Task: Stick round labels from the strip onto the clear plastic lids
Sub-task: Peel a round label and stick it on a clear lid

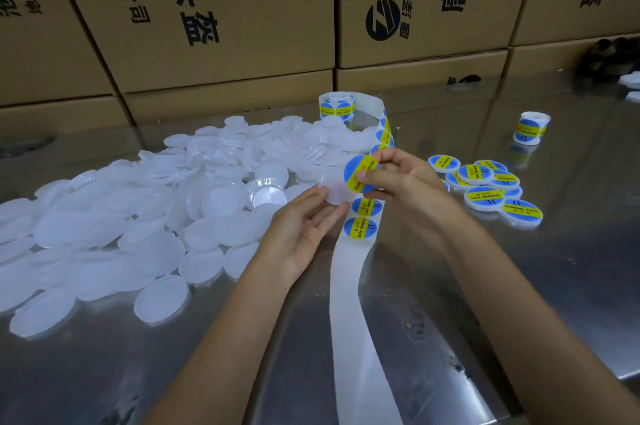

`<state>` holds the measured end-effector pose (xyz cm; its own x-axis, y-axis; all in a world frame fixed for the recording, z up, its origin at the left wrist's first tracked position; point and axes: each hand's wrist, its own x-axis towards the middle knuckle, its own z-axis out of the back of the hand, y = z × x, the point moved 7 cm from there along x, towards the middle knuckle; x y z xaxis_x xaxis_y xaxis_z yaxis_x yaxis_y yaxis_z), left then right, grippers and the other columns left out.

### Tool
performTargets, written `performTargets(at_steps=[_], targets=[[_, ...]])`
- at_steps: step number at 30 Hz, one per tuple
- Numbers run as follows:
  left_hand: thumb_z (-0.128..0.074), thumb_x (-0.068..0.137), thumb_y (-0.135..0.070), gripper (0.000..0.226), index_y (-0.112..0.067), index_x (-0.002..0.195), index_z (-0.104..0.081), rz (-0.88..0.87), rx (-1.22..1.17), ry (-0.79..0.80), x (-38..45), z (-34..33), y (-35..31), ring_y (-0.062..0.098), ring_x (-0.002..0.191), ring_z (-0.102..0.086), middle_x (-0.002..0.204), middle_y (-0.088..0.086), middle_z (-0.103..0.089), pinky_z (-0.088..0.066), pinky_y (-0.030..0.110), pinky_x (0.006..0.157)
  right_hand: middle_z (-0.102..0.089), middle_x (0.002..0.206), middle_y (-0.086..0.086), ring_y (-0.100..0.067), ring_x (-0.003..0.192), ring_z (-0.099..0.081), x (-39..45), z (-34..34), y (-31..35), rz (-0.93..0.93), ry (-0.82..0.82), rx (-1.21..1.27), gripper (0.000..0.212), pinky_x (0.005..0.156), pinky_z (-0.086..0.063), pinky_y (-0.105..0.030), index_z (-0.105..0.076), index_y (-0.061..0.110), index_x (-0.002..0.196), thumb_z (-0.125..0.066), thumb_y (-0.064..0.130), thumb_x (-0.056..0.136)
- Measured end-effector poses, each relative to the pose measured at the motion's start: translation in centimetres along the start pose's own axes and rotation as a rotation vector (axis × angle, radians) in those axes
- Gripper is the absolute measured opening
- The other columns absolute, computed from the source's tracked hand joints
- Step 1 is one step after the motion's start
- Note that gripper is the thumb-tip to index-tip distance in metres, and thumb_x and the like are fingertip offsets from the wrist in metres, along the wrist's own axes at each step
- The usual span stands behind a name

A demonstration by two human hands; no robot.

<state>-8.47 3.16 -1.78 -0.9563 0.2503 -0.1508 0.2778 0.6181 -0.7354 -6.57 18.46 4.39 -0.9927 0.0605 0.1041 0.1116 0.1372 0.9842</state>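
Label going onto lid.
Our left hand [304, 227] cradles the light, slick lid [334, 190] by its rim; right hand [403, 179] fingertips pinch the floppy label [356, 172] at its edge.

We are looking at a packing or warehouse workspace — not a home. Stacked cardboard cartons [221, 19] printed with large black characters and a logo wall off the back. The bench is a bare sheet-metal table [519, 286], scuffed and reflective. Bulk stock covers it — a loose heap of clear plastic lids [121, 217], label rolls [531, 127], and a small cluster of labelled lids [485, 185].
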Motion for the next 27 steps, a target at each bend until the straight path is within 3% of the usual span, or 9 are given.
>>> performTargets(at_steps=[5, 9, 12, 16, 19, 23, 27], targets=[[-0.051, 0.102, -0.007, 0.022, 0.004, 0.115, -0.065, -0.081, 0.003, 0.04, 0.2, 0.0, -0.9, 0.023, 0.102, -0.074, 0.112, 0.017, -0.074, -0.061, 0.031, 0.084, -0.068, 0.084, -0.003, -0.016, 0.077, -0.064, 1.1, -1.9, -0.9, 0.02, -0.1, -0.124, 0.025, 0.076, -0.053, -0.03, -0.058, 0.017, 0.088, -0.076, 0.001, 0.08], [-0.049, 0.103, -0.007, 0.024, 0.003, 0.117, -0.065, -0.107, 0.022, 0.058, 0.3, 0.0, -1.0, 0.024, 0.106, -0.072, 0.116, 0.017, -0.073, -0.057, 0.034, 0.094, -0.066, 0.079, 0.006, -0.004, 0.063, -0.06, 0.8, -2.7, -1.8, 0.078, -0.175, -0.134, 0.027, 0.057, -0.047, -0.014, -0.057, 0.021, 0.084, -0.077, 0.003, 0.078], [-0.05, 0.103, -0.009, 0.028, 0.005, 0.124, -0.062, -0.103, 0.037, 0.059, 0.3, -0.2, -0.9, 0.024, 0.111, -0.07, 0.121, 0.018, -0.071, -0.056, 0.035, 0.097, -0.066, 0.086, 0.0, -0.009, 0.066, -0.06, 0.7, -2.8, -1.7, 0.098, -0.201, -0.155, 0.029, 0.059, -0.048, -0.019, -0.057, 0.022, 0.084, -0.077, 0.003, 0.077], [-0.052, 0.102, -0.008, 0.024, 0.003, 0.118, -0.065, -0.103, 0.044, 0.051, 0.3, -0.3, -0.7, 0.022, 0.104, -0.073, 0.114, 0.016, -0.073, -0.059, 0.032, 0.091, -0.068, 0.1, -0.015, -0.019, 0.076, -0.062, 0.6, -2.8, -1.8, 0.114, -0.206, -0.156, 0.03, 0.069, -0.053, -0.034, -0.056, 0.021, 0.086, -0.077, 0.002, 0.077], [-0.053, 0.101, -0.008, 0.022, 0.004, 0.116, -0.065, -0.108, 0.048, 0.046, 0.3, -0.3, -0.7, 0.021, 0.1, -0.074, 0.11, 0.016, -0.074, -0.06, 0.032, 0.089, -0.068, 0.102, -0.017, -0.021, 0.078, -0.063, 0.6, -2.8, -1.7, 0.132, -0.212, -0.175, 0.029, 0.076, -0.056, -0.041, -0.056, 0.021, 0.086, -0.077, 0.002, 0.078], [-0.055, 0.101, -0.008, 0.025, 0.004, 0.121, -0.064, -0.101, 0.052, 0.039, 0.3, -0.3, -0.5, 0.021, 0.102, -0.074, 0.112, 0.016, -0.074, -0.06, 0.031, 0.086, -0.068, 0.102, -0.015, -0.033, 0.086, -0.066, 0.6, -2.5, -1.8, 0.151, -0.239, -0.211, 0.029, 0.078, -0.057, -0.044, -0.055, 0.023, 0.087, -0.077, 0.006, 0.079], [-0.055, 0.101, -0.008, 0.022, 0.002, 0.117, -0.066, -0.1, 0.061, 0.036, 0.3, -0.3, -0.4, 0.02, 0.099, -0.075, 0.108, 0.014, -0.076, -0.061, 0.029, 0.082, -0.067, 0.1, -0.014, -0.022, 0.078, -0.063, 0.7, -2.5, -1.9, 0.17, -0.241, -0.231, 0.03, 0.077, -0.057, -0.041, -0.054, 0.024, 0.086, -0.077, 0.006, 0.08]])
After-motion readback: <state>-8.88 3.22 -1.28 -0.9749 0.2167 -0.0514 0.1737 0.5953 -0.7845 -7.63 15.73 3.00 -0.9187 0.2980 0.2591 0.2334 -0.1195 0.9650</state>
